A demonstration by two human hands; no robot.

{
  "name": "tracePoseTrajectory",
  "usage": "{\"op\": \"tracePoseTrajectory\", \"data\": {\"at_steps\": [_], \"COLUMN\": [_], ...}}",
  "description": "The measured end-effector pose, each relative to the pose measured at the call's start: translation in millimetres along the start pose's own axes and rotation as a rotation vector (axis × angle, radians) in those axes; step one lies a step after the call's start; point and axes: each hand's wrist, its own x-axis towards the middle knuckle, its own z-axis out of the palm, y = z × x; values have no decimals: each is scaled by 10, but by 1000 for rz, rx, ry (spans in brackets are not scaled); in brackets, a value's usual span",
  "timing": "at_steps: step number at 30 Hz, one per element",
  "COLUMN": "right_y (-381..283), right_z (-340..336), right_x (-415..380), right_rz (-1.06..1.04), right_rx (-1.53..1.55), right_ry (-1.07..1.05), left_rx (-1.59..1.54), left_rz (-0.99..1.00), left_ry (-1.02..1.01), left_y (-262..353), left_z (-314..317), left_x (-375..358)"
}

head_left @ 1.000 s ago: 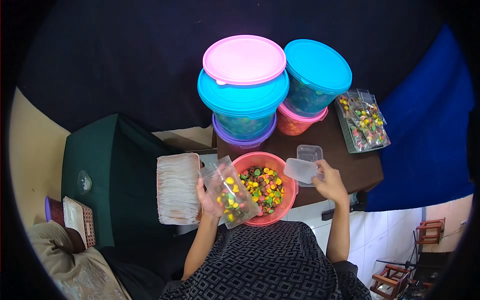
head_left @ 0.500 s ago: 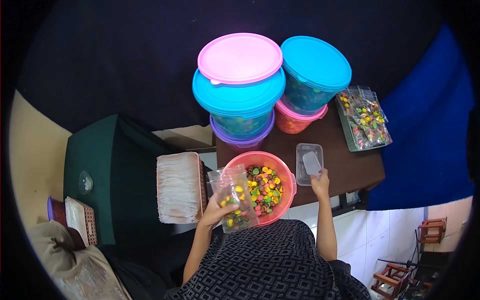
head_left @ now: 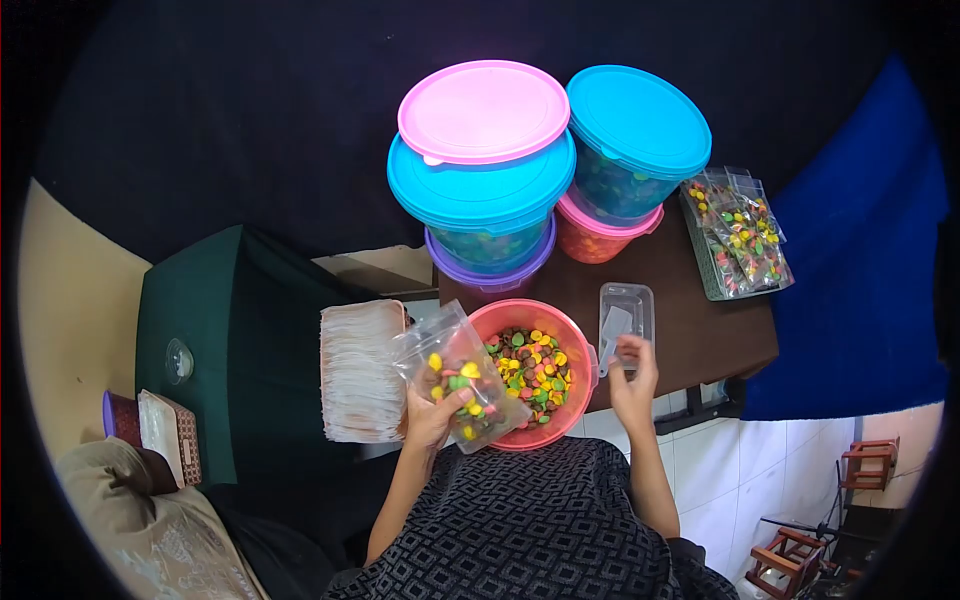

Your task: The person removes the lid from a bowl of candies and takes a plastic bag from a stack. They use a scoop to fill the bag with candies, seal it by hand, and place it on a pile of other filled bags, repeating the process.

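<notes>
My left hand [head_left: 428, 418] grips a clear zip bag [head_left: 462, 372] partly filled with colourful button-shaped sweets. The bag tilts over the left rim of a pink tub [head_left: 492, 315], which holds loose sweets [head_left: 540, 375] in yellow, green, pink and brown. To the right of the tub, my right hand [head_left: 635, 388] is open at the near end of a clear plastic tray [head_left: 641, 300]. Inside that tray lies a translucent scoop [head_left: 617, 325], its handle towards me and apart from my fingers.
Left of the tub stands a basket of flat empty bags [head_left: 360, 375]. Behind it are stacked lidded tubs [head_left: 485, 180] and another blue-lidded tub [head_left: 640, 120] on a pink one. Filled bags [head_left: 745, 230] fill a basket on the brown table's [head_left: 690, 330] right. A person's sleeve [head_left: 110, 480] shows lower left.
My right hand has let go of the scoop, which now rests in the tray. In my left hand, the bag has tilted, its top leaning further left.
</notes>
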Motion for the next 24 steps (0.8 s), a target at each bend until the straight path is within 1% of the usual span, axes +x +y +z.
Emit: {"op": "tracePoseTrajectory", "data": {"at_steps": [2,3,4,5,6,7,8,9,10,11,13,14,15,16,17,19,20,21,22,23,24], "right_y": [-284,-363,-433,-383,-426,-463,-483,-494,-495,-479,-424,-388,-350,-334,-349,-433,-526,-531,-534,-537,-500], "right_z": [89,152,226,325,382,433,472,504,518,502,443,420,399,388,381,355,320,326,326,325,314], "right_x": [-84,-122,-167,-246,-292,-324,-370,-419,-443,-427,-367,-355,-344,-332,-316,-288,-278,-259,-244,-227,-196], "right_rz": [63,60,105,237,249,261,260,405,551,552,573,572,499,424,421,408,526,525,534,542,539], "right_rx": [337,429,521,687,744,802,804,910,1013,1012,958,957,940,920,918,884,938,936,830,723,720], "right_ry": [-237,-358,-472,-562,-560,-563,-564,-552,-535,-533,-631,-634,-728,-820,-824,-907,-910,-913,-938,-961,-963], "left_rx": [-48,-47,-105,-164,-119,-119,-3,113,13,12,118,73,71,170,268,242,278,312,483,480,411], "left_rz": [72,66,106,148,225,227,280,330,294,292,232,234,237,212,187,178,142,105,7,9,145], "left_ry": [54,46,52,58,54,51,113,175,131,130,128,62,64,-20,-104,-110,-97,-86,-111,-110,-105], "left_y": [85,93,96,83,10,-82,-179,-197,-176,-150,-89,-24,-4,27,34,-49,-111,-125,-52,-96,-157], "left_z": [209,287,361,417,421,399,367,408,484,503,535,583,551,493,457,380,307,271,256,241,228], "left_x": [4,-7,-13,-8,6,13,11,10,-2,2,15,11,5,-11,-26,-29,-20,-15,-36,-5,55]}}
